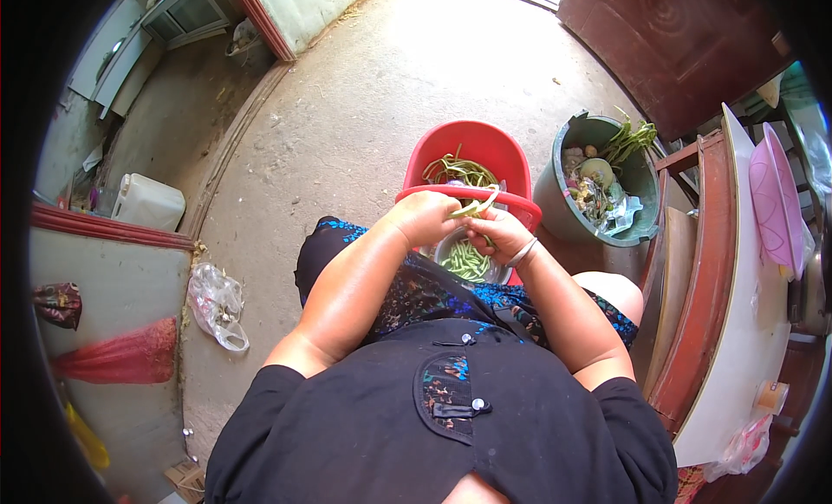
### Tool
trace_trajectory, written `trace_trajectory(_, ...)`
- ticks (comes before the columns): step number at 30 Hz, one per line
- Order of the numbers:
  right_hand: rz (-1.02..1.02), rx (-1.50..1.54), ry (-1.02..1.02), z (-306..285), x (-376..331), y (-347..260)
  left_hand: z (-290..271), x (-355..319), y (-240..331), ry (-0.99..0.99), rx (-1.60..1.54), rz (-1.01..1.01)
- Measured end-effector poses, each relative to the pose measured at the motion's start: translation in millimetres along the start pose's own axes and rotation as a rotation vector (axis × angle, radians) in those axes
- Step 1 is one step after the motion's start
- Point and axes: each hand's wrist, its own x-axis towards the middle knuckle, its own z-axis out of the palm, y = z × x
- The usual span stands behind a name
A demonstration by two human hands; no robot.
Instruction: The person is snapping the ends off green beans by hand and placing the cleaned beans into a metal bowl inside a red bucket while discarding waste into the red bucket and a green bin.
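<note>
My left hand (pixel 428 218) and my right hand (pixel 505 234) are close together over a red bucket (pixel 505 149). Both are closed on long green beans (pixel 474 208), which stretch between their fingers. More long beans (pixel 462 169) lie in the far part of the bucket. Just below my hands is a bowl (pixel 446 241) with short cut bean pieces (pixel 465 262) in it. The red bucket handle (pixel 529 211) crosses behind my fingers. Part of the bowl is hidden by my right hand and my patterned clothing.
To the right stands a dark green bin (pixel 548 195) holding scraps, plastic and bean stalks. Farther right is a pale board (pixel 737 331) with a pink tray (pixel 777 201) beside it. On the left are a crumpled plastic bag (pixel 217 300) and a white jug (pixel 147 202) past a doorway.
</note>
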Motion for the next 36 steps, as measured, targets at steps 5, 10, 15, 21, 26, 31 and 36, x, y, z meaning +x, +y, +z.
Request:
trace_trajectory(5,-0.002,0.011,-0.01,-10,-3,-8,-6,1,-8,-0.017,-0.078,-0.119)
trace_trajectory(10,0.034,-0.15,0.097,-15,-3,-10,-4,0,-14,-0.066,-0.11,-0.196)
trace_trajectory(15,0.052,-0.248,0.03,-2,-4,-5,-3,0,-11,-0.043,-0.09,-0.131)
trace_trajectory(21,-0.073,-0.53,0.149,5,6,7,6,2,-12,-0.015,-0.022,-0.003)
trace_trajectory(26,-0.3,-0.903,0.327,2,8,12,-6,-2,-2,-0.108,-0.025,-0.204)
trace_trajectory(31,-0.235,-1.319,0.531,12,13,10,8,5,-7,-0.107,0.09,-0.027)
trace_trajectory(36,-0.049,-0.887,0.447,-20,18,18,7,3,-8,-0.089,0.013,-0.035)
